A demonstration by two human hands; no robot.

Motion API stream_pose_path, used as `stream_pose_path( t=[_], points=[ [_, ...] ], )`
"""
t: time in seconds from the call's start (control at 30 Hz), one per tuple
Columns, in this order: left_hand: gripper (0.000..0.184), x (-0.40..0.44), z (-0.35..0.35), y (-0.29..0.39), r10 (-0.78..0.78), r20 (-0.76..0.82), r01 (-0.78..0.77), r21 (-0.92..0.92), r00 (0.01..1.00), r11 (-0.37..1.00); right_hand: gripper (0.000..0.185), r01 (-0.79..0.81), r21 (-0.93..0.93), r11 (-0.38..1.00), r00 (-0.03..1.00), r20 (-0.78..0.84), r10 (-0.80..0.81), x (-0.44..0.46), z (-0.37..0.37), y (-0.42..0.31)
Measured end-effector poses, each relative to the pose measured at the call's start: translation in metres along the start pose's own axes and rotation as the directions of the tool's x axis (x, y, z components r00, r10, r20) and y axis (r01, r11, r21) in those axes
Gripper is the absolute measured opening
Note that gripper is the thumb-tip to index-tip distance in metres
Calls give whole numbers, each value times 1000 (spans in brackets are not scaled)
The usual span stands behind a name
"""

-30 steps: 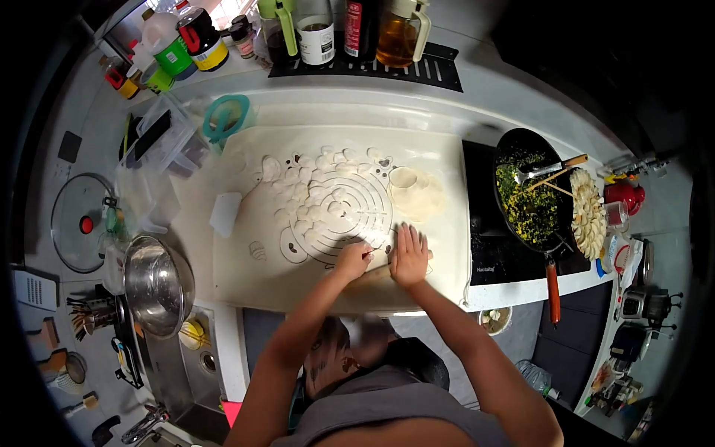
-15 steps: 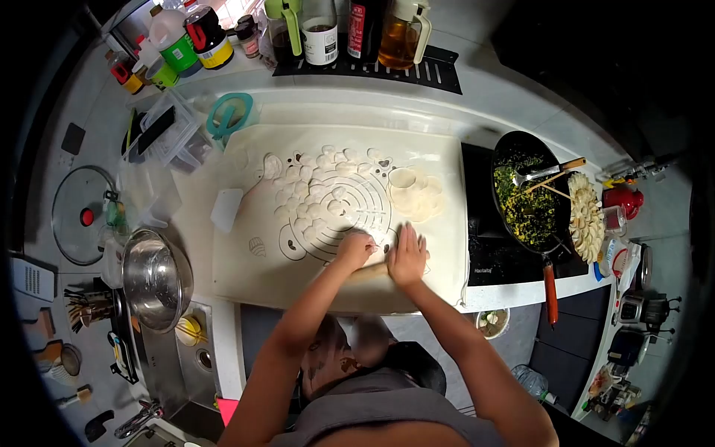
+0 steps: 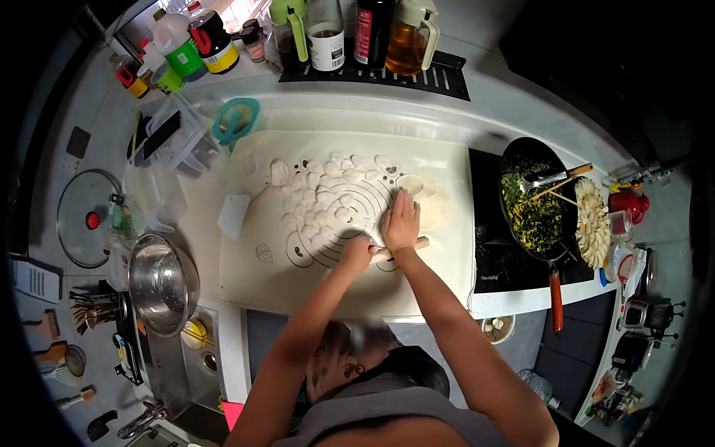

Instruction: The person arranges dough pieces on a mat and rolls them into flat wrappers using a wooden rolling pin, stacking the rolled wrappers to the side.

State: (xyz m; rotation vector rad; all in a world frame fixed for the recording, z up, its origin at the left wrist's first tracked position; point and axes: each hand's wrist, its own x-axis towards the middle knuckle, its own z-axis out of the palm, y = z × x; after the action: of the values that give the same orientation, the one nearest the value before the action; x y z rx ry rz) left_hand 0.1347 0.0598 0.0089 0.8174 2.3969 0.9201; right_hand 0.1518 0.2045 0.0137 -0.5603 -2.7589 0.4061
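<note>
My right hand (image 3: 402, 220) lies flat with fingers stretched forward, its heel pressing on a wooden rolling pin (image 3: 423, 243). Close beside it my left hand (image 3: 358, 252) is closed, fingers curled at the pin's left end; what they pinch is hidden. Both hands are over a pale mat (image 3: 290, 287) printed with dark rings. Many small floured dough pieces (image 3: 324, 200) are scattered across the rings. Thin round dough wrappers (image 3: 436, 206) overlap in a pile just right of my right hand's fingers.
A white scraper (image 3: 234, 216) lies on the mat's left side. To the right, a wok (image 3: 535, 246) of chopped greens and yellow bits stands on the black cooktop, beside a tray of pleated dumplings (image 3: 592, 223). A steel bowl (image 3: 160, 320) sits left, near the sink. Bottles line the back.
My right hand has slid forward over the rolling pin, and the pin has moved away from me. My left hand stays closed near the pin's left end. The view has shifted slightly.
</note>
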Motion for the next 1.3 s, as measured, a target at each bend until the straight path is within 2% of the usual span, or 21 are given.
stream_pose_path(
  t=[0.1, 0.17, 0.27, 0.3, 0.4, 0.5, 0.6, 0.67, 0.73, 0.83, 0.9, 1.0, 1.07, 1.13, 1.17, 1.27, 1.3],
  points=[
    [15, 3, 7, 5, 95, 24, -95, 17, 995, 995, 55, -16, 11, 1000, 1000, -10, 16, -21, -3, 7],
    [13, 2, 12, 1, 186, 7, -186, 67, 982, 980, 57, -35, 7, 999, 997, 73, 35, -58, -15, 17],
    [14, -7, 11, 2, 30, -51, -35, -100, 998, 994, 60, 16, -27, 1000, 974, 227, -10, -118, -48, 30],
    [12, -13, 8, 0, -52, -38, 45, -158, 998, 986, 62, 69, -88, 994, 972, 230, -47, -139, -57, 38],
    [11, -22, 7, -6, -99, 4, 97, -234, 995, 967, 64, 78, -98, 992, 980, 188, -59, -134, -44, 38],
    [13, -28, 6, -3, -31, -62, 18, -195, 998, 981, 64, 119, -36, 992, 984, 141, -113, -88, -28, 23],
    [14, -24, 8, -9, 13, -79, -16, -40, 997, 999, 62, 107, -69, 992, 990, 97, -100, -42, -4, 10],
    [14, -20, 6, -12, -4, -76, 0, -51, 997, 999, 61, 63, -72, 995, 993, 106, -55, -14, 10, 1],
    [15, -18, 1, -14, -12, -76, 8, -59, 997, 998, 59, 29, -55, 998, 999, 39, -27, -3, 13, -3],
    [13, -19, -1, -11, 1, -46, -3, -37, 999, 999, 59, -1, 75, 997, 997, 76, -4, -21, 5, 2],
    [11, -21, -3, -8, 24, 10, -24, 33, 1000, 999, 63, 7, -26, 1000, 988, 153, -3, -60, -4, 15],
    [11, -20, 6, -20, 53, -36, -53, 13, 998, 999, 64, 124, -7, 992, 962, 247, -119, -108, -45, 30],
    [12, -18, 3, -11, 76, -77, -79, -47, 994, 996, 64, 162, 81, 983, 925, 335, -180, -137, -69, 42],
    [13, -13, -5, 8, 112, -68, -120, -131, 991, 984, 63, 187, 65, 980, 929, 312, -198, -138, -73, 49],
    [16, -1, -9, 18, 151, -35, -154, -113, 988, 982, 63, 177, 68, 982, 933, 305, -189, -140, -72, 51],
    [19, 42, -32, 50, 163, -37, -167, -207, 986, 964, 63, 162, 80, 984, 946, 271, -178, -139, -62, 50],
    [21, 55, -27, 49, 71, -135, -109, -303, 988, 947, 62, 164, 82, 983, 950, 255, -180, -137, -59, 50]
  ],
)
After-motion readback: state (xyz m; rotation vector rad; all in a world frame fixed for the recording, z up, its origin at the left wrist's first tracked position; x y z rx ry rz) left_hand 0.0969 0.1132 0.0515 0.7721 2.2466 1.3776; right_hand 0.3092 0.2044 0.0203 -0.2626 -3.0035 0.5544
